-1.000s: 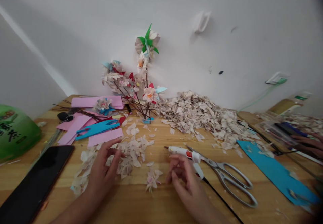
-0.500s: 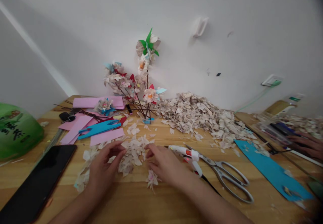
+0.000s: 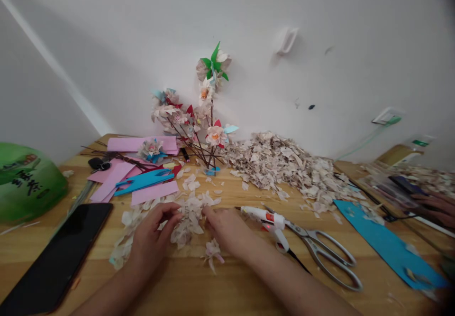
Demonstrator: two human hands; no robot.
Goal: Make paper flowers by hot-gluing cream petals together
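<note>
Both my hands rest on a small heap of pale petals (image 3: 190, 214) on the wooden table (image 3: 227, 287). My left hand (image 3: 151, 235) has its fingers bent, with the fingertips pinching into the petals at the heap's left side. My right hand (image 3: 227, 228) reaches in from the right, fingers curled on the petals. A small finished paper flower (image 3: 213, 249) lies just in front of my right hand. A white glue gun (image 3: 266, 218) and steel scissors (image 3: 323, 254) lie to the right of it.
A black phone (image 3: 57, 254) lies at the left, a green bag (image 3: 26, 181) behind it. Pink and blue paper strips (image 3: 142, 183), a bouquet of paper flowers (image 3: 202, 116) and a big petal pile (image 3: 284, 164) sit at the back. Blue paper (image 3: 387, 245) and another person's hand (image 3: 432, 204) are at the right.
My right hand has moved left from beside the glue gun onto the petal heap. My left hand has stayed at the heap and curled its fingers in.
</note>
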